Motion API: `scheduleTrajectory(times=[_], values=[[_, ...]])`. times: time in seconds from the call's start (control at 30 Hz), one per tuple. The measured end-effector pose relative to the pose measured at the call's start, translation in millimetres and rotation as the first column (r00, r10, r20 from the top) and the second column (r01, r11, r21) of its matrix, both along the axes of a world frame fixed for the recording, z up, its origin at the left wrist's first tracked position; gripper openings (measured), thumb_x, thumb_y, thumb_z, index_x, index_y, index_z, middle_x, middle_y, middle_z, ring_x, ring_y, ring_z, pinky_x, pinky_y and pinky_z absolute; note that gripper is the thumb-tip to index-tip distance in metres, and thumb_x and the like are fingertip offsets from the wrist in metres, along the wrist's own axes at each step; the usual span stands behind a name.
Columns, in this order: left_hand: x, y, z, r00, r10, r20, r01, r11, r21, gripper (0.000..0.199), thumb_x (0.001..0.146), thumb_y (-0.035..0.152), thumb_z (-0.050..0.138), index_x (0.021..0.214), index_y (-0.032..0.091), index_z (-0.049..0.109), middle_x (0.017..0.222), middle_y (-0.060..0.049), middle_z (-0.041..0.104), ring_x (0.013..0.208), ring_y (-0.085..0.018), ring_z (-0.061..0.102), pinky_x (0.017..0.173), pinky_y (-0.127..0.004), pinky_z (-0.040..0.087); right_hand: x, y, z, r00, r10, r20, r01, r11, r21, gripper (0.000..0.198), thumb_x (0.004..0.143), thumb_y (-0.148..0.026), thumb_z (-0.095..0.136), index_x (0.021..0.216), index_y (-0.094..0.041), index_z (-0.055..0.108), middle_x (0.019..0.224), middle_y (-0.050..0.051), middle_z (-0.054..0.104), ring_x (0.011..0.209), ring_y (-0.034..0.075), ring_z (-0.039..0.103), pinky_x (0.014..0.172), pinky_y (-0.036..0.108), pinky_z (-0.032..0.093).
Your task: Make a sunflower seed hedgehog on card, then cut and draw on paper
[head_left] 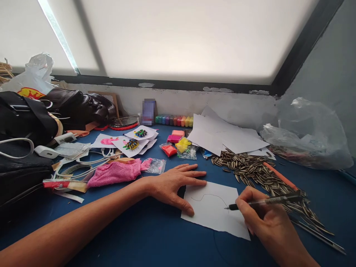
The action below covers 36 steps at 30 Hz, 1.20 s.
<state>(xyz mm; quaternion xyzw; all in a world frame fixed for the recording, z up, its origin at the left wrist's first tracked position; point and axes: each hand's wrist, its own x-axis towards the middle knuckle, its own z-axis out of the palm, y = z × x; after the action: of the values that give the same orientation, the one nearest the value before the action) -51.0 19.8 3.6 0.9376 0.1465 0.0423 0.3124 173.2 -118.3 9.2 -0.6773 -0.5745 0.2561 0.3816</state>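
Note:
A small white sheet of paper (211,213) with one torn-looking edge lies on the blue table (155,230). On it runs a thin curved pen line, rising from the left and dropping at the right. My left hand (175,187) rests flat with fingers spread, its thumb and fingertips on the paper's left side. Pinched in my right hand (264,218) is a black pen (258,203), tilted, its tip at the right end of the drawn line. Striped sunflower seeds (250,168) spread in a pile just beyond my right hand.
An orange stick (280,176) lies among the seeds, with a metallic pen-like tool (319,233) nearby. Behind are paper sheets (222,129), clay packets (182,144) and decorated cards (132,144). Left stand a pink cloth (115,174), cables and black bags (22,178); right, a plastic bag (314,137).

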Motion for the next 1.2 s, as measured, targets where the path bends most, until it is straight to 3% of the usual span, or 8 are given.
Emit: scheduleTrajectory(times=[0.2,0.43,0.6,0.77,1.2], values=[[0,1,-1.8,1.0,-0.007,-0.005,0.007,1.0,0.015,0.087,0.07,0.069,0.066,0.145,0.035,0.036,0.156,0.003,0.023,0.146,-0.031,0.007,0.119,-0.048,0.006,-12,2,-5,0.996,0.094,-0.013,-0.093,0.995,0.048,0.022,0.08,-0.044,0.059,0.075,-0.025,0.068,0.063,-0.001,0.061,0.051,0.014,0.054,0.045,0.022,0.046],[0,2,-3.6,1.0,-0.012,0.012,0.012,1.0,0.029,0.087,0.07,0.066,0.068,0.144,0.034,0.037,0.156,0.002,0.024,0.146,-0.031,0.009,0.119,-0.048,0.007,-26,3,-7,0.977,0.194,-0.085,-0.194,0.981,0.006,0.022,0.083,-0.042,0.061,0.09,-0.025,0.074,0.078,0.001,0.071,0.059,0.014,0.061,0.052,0.021,0.052],[0,2,-4.4,1.0,-0.022,0.017,0.021,0.999,0.042,0.088,0.07,0.068,0.066,0.145,0.031,0.037,0.156,0.0,0.024,0.146,-0.03,0.008,0.119,-0.046,0.007,-31,6,-3,0.958,0.282,-0.044,-0.281,0.959,0.022,0.025,0.087,-0.039,0.056,0.096,-0.025,0.074,0.093,0.004,0.075,0.08,0.02,0.07,0.063,0.024,0.057],[0,2,-4.4,1.0,-0.021,0.009,0.021,0.999,0.043,0.087,0.071,0.068,0.065,0.145,0.03,0.037,0.156,0.0,0.023,0.146,-0.03,0.007,0.119,-0.046,0.008,-31,8,-5,0.952,0.304,-0.035,-0.303,0.953,0.022,0.024,0.089,-0.036,0.056,0.1,-0.024,0.074,0.099,0.006,0.075,0.094,0.022,0.07,0.075,0.025,0.058],[0,2,-4.1,1.0,-0.014,0.014,0.014,0.999,0.038,0.084,0.073,0.065,0.065,0.145,0.031,0.038,0.156,0.001,0.023,0.146,-0.029,0.008,0.119,-0.046,0.008,-32,9,-1,0.95,0.311,-0.018,-0.309,0.947,0.088,0.019,0.086,-0.032,0.059,0.093,-0.023,0.075,0.092,0.003,0.077,0.084,0.018,0.072,0.067,0.019,0.057]])
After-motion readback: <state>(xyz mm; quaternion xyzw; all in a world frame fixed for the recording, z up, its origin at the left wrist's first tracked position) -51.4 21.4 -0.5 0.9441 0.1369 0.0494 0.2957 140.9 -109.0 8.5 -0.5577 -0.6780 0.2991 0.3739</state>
